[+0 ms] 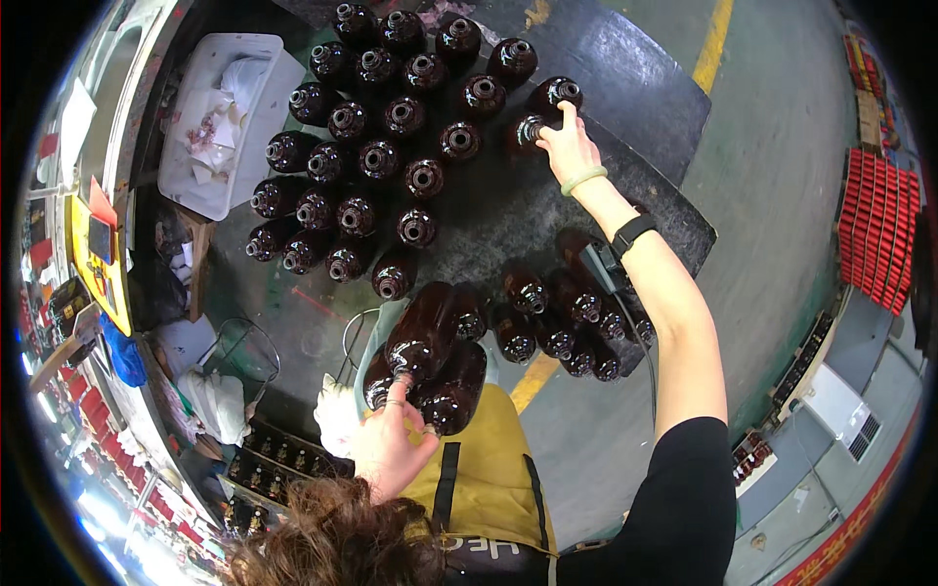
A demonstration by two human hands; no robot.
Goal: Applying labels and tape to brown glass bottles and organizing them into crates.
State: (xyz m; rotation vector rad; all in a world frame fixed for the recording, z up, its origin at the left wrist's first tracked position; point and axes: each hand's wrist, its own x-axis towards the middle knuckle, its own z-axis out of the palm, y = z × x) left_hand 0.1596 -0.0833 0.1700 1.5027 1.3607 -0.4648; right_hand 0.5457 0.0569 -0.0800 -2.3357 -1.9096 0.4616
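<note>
Dark brown glossy bottles with narrow open necks are all around my hands. Against my apron (498, 454), several lie bunched together, among them a large bottle (425, 317) whose neck is between the fingers of my left hand (393, 444). Another bottle (454, 391) lies beside that hand. My right arm stretches far forward to the edge of the standing group. There the fingers of my right hand (575, 151) are closed at the necks of two neighbouring bottles, a far bottle (557, 95) and a nearer bottle (526, 135). Part of their necks is hidden by the fingers.
Many similar bottles (404, 115) stand upright on the dark surface ahead. More bottles (554, 335) cluster below my right forearm. A white bin (283, 73) with scraps sits at the left, near a wire frame (259, 356). Stacked red items (876, 230) stand at the far right.
</note>
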